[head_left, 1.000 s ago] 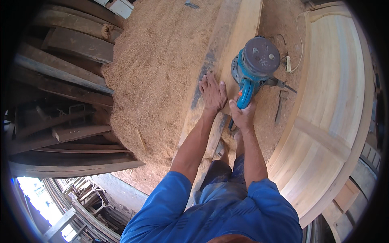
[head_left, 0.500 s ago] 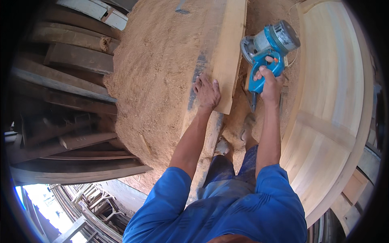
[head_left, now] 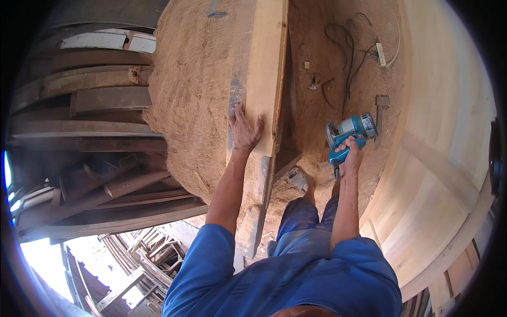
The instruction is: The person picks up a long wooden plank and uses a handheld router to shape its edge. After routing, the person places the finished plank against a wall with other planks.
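Router (head_left: 346,127), teal and silver: to the right of the pale board (head_left: 266,68), its handle wrapped by my curled right hand (head_left: 350,154). My left hand (head_left: 244,131): palm down, thumb spread from fingers, across board and stained plank (head_left: 238,74). Rightward: dark cable (head_left: 348,68), large wooden panel (head_left: 438,100).

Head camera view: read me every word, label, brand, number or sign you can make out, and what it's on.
Nothing can be read as text here.
Blue power tool in the right hand: any lettering is too small or blurred to read.
Pale strip beyond it: too small to tell.
Blue shirt: no readable words.
Board under the left hand: no readable marking.
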Tool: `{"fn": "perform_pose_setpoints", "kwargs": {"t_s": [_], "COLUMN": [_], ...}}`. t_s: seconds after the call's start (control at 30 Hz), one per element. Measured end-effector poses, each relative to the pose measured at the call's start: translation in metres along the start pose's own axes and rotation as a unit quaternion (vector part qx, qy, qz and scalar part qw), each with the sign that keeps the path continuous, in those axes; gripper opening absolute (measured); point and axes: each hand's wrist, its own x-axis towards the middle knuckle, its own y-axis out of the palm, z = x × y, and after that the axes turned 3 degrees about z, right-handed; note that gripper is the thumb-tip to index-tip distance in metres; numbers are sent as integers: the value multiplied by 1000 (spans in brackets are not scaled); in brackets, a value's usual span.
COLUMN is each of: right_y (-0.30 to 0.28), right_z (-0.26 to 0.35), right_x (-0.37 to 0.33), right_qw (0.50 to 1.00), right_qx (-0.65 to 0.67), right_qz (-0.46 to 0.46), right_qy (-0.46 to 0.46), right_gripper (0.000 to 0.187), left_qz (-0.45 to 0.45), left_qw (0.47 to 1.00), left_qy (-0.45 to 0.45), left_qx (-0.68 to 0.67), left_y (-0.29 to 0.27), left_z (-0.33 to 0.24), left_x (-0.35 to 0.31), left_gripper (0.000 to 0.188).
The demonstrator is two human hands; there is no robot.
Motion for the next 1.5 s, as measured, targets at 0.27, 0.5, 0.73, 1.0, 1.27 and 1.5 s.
{"fn": "perform_pose_setpoints", "kwargs": {"t_s": [0.27, 0.5, 0.73, 1.0, 1.27, 1.5], "right_y": [-61, -81, -90, -68, -22, -2], "right_z": [15, 41, 52, 35, 17, 21], "right_x": [18, 32, 36, 0, -64, -115], "right_qw": [997, 995, 994, 991, 971, 929], "right_qx": [-14, -5, -71, -136, -213, -292], "right_qz": [-57, -90, -82, -12, 107, 225], "right_qy": [44, 34, 27, 15, -13, -45], "right_gripper": [21, 28, 26, 28, 35, 41], "left_qz": [6, 9, 7, 4, -10, -174], "left_qw": [996, 995, 994, 999, 999, 973], "left_qy": [32, 39, 15, -7, -46, 99], "left_qx": [85, 86, 106, 48, 7, 115], "left_y": [2, 4, 4, 2, 7, 2], "left_z": [2, 10, 9, 7, -4, -29], "left_x": [6, 7, 6, 5, 8, 3], "left_gripper": [66, 65, 57, 51, 52, 47]}}
